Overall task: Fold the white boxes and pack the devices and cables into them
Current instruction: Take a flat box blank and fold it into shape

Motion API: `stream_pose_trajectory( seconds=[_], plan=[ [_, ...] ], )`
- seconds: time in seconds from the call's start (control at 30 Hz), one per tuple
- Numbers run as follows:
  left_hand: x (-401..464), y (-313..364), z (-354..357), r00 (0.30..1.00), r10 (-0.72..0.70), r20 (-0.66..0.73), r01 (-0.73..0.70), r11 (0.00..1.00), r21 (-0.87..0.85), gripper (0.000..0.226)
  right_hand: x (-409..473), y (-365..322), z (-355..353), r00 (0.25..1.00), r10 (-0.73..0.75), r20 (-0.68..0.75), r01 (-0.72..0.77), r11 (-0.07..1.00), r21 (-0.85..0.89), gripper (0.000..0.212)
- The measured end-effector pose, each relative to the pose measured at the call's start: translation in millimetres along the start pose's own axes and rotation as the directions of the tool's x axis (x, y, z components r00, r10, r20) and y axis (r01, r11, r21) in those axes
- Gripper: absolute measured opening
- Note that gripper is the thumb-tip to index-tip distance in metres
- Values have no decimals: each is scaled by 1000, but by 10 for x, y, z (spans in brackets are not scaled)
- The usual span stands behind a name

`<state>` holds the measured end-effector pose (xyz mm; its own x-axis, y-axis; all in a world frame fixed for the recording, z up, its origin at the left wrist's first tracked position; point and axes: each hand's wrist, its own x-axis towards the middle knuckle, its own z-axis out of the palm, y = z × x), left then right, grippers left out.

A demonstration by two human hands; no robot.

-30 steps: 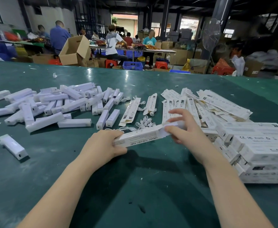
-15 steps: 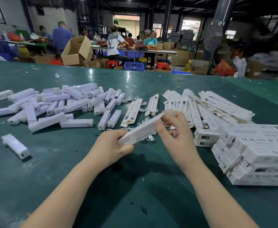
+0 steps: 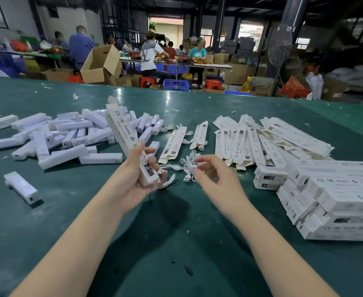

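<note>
Left hand (image 3: pixel 133 181) grips 1 folded box (image 3: pixel 127 138) upright; right hand (image 3: pixel 216 179) loosely open, maybe touching cables (image 3: pixel 187 166).

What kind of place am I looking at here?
Most likely a packing workshop or small warehouse. A person folds a white box at a long green table beside stacked packed boxes, while other workers sit among brown cartons.

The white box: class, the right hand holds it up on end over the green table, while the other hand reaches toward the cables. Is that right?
Not quite. In the head view the left hand grips the white box, tilted up over the green table; the right hand, holding nothing, reaches toward the cables.
</note>
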<state>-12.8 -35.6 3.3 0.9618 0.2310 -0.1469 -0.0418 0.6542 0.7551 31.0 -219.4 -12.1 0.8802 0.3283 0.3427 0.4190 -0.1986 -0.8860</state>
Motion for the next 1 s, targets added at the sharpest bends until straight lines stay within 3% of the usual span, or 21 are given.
stream_pose_trajectory(
  seconds=[0.13,0.3,0.6,0.83,1.0],
  plan=[
    [-10,-33,42,993,-116,33,120,979,-166,27,-121,-6,212,970,-62,234,57,998,31,26],
    [-24,-99,81,977,-183,110,204,949,-240,29,-104,5,300,965,-118,234,114,993,32,20],
    [-102,-140,85,894,-344,288,374,926,-51,32,-116,-45,177,951,-32,307,4,996,91,20],
    [-126,-146,126,916,-313,251,294,950,108,30,-133,-21,205,957,42,287,-60,997,53,24],
    [-124,-155,133,927,-302,224,291,953,78,26,-122,6,227,952,6,307,-27,998,64,27]
  ],
)
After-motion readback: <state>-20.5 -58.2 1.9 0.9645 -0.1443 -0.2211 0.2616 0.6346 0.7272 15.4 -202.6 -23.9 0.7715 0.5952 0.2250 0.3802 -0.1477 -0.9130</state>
